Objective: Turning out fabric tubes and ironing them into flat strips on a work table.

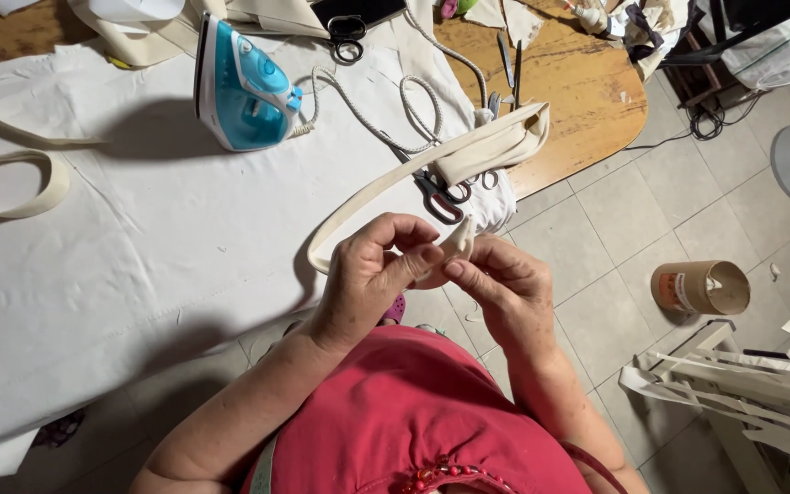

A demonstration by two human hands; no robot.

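My left hand (372, 274) and my right hand (496, 284) meet in front of my chest, both pinching the end of a long cream fabric strap (468, 155). The strap runs up from my fingers in a loop to a folded, thicker part lying at the table's right edge. Thumbs and forefingers press the strap's tip (461, 240) between them. A pair of scissors (441, 197) with dark handles lies under the strap on the white cloth (139, 238) that covers the table.
A turquoise and white iron (244, 87) stands on the cloth, its cord (368, 114) curling right. Another cream strap (20, 178) lies at left. More scissors (347, 37) sit at the top. A cardboard tube (701, 286) and a white rack (752, 393) stand on the tiled floor.
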